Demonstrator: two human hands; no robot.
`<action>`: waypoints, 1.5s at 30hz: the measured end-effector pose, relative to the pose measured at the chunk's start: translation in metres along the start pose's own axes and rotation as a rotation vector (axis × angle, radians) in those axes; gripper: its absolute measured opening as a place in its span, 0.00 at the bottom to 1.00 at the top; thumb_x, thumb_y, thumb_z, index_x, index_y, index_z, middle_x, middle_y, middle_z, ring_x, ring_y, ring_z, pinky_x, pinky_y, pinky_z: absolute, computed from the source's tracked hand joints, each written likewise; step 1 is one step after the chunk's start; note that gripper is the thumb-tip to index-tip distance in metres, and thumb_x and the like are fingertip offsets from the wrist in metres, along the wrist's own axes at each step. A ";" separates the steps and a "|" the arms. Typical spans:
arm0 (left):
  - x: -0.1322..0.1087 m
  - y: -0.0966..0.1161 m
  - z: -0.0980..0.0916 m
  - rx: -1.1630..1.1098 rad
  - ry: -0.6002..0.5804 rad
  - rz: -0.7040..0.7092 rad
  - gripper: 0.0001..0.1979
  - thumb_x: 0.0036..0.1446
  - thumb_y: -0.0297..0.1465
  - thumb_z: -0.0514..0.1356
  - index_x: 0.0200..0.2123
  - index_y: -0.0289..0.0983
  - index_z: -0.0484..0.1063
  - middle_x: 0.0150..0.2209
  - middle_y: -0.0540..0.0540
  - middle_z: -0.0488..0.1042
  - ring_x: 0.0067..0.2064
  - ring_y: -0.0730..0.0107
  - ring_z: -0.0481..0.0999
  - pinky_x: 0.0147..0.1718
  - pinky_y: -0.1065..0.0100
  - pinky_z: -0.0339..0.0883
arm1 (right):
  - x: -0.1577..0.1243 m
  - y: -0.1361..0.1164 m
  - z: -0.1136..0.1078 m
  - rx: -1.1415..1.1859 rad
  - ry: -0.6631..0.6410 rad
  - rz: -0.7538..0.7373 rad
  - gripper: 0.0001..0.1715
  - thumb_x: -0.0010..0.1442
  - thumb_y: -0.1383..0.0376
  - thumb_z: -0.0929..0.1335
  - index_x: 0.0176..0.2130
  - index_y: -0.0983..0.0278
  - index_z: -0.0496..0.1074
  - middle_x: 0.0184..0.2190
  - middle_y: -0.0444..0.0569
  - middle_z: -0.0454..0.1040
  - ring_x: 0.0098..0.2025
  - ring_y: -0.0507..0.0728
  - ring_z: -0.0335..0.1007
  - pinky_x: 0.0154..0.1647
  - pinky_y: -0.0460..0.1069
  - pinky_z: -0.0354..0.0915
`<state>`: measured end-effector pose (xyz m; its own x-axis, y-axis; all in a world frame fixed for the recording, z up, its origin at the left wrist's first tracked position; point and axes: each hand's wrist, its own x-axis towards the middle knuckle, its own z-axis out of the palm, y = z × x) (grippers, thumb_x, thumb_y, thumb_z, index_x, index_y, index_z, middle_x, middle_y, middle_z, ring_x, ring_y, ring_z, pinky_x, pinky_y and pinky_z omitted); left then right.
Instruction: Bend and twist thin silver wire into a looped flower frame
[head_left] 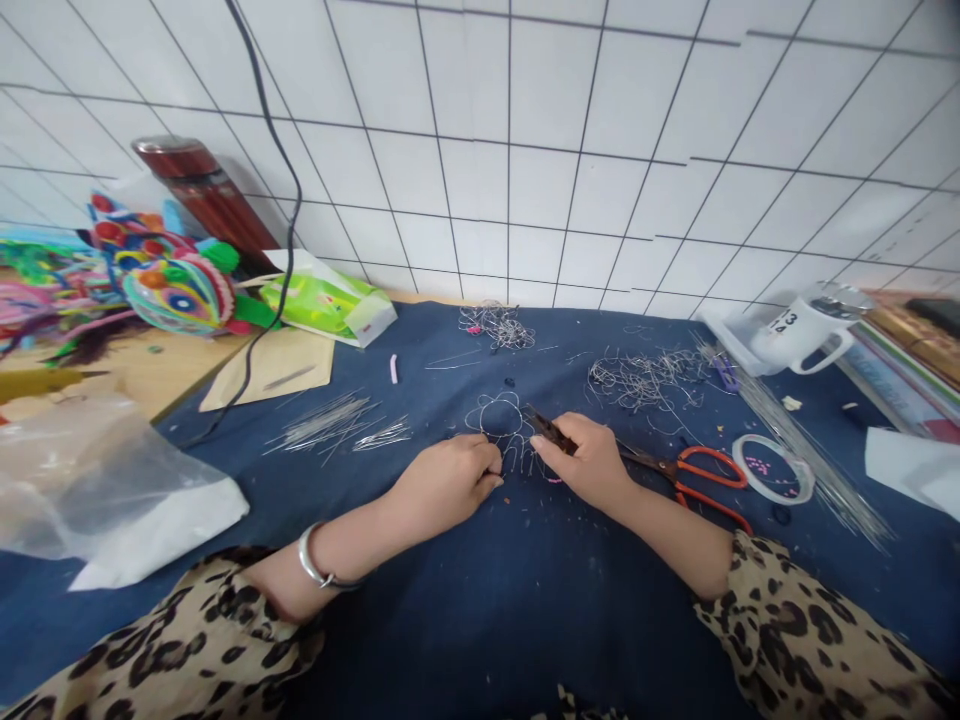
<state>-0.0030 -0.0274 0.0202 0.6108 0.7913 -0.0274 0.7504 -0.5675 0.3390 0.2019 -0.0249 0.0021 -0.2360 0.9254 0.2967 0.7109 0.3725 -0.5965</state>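
Dark blue work cloth with a wire form (500,428) as landmark. You hold the wire form just above the cloth's middle: your left hand (450,480) is curled, its fingers pinching the near left margin, while your right hand (585,460) grips dark pliers (553,432) whose nose points at the right margin; whether the nose touches wire cannot be told. Toward you from the form, the cloth (487,600) offers its widest stretch for moving, sprinkled with small clippings. Left of the form lie short wires (382,433), then a bundle of longer wires (322,425); farther left, the cloth's edge meets pale wood (169,370). Beyond the form, a small wire tangle (499,328) lies near the far edge, just before the tiled wall (547,190). Right of it, room narrows: orange-handled scissors (667,467) lie beside your wrist, then a round dish (807,485) holding pink beads; a larger tangle (645,380) sits beyond and right.
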 end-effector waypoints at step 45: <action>-0.011 0.002 -0.011 0.289 -0.066 0.091 0.06 0.54 0.26 0.49 0.31 0.35 0.66 0.30 0.44 0.71 0.31 0.65 0.72 0.28 0.68 0.64 | -0.001 -0.002 0.001 -0.078 -0.100 -0.101 0.17 0.56 0.59 0.63 0.21 0.64 0.57 0.21 0.40 0.58 0.25 0.48 0.55 0.27 0.44 0.51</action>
<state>-0.0111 -0.0346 0.0315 0.6869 0.7230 -0.0738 0.7267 -0.6841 0.0618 0.1995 -0.0263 0.0023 -0.3708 0.8872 0.2745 0.7288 0.4612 -0.5062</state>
